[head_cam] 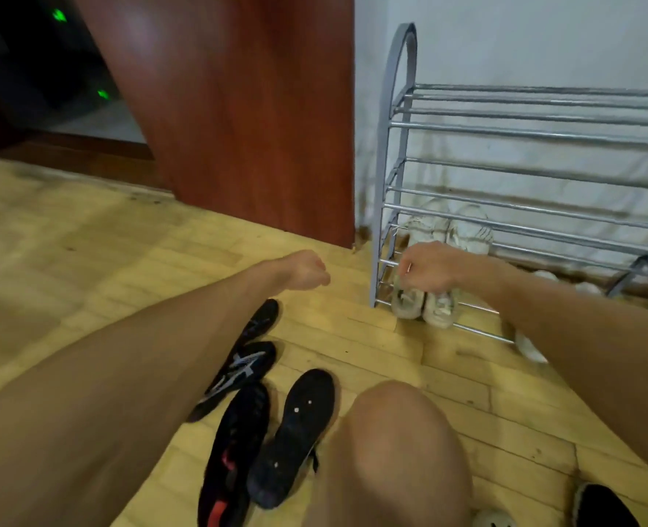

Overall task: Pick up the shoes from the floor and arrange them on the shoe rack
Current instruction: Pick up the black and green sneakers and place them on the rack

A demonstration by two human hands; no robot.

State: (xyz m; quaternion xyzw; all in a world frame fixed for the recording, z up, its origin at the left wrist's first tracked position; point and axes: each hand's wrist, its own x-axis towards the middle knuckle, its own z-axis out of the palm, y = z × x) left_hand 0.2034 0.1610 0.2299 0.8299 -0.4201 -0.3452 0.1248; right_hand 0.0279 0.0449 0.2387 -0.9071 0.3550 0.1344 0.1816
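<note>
At the shoe rack (385,184), left end: your right hand (427,270) is clamped from above on a pair of pale shoes (425,304) at the front of the lowest shelf; I cannot tell whether they rest on the bars.
Your left hand (307,271): fingers are curled into a fist and hold nothing, above the floor (86,260), left of the rack.
Higher shelf: a second pale pair (451,226) stands just behind your right hand.
Floor, near left: four black shoes (295,431) lie close together; one shows its sole.
Your knee (390,450): near, just right of the black shoes.
</note>
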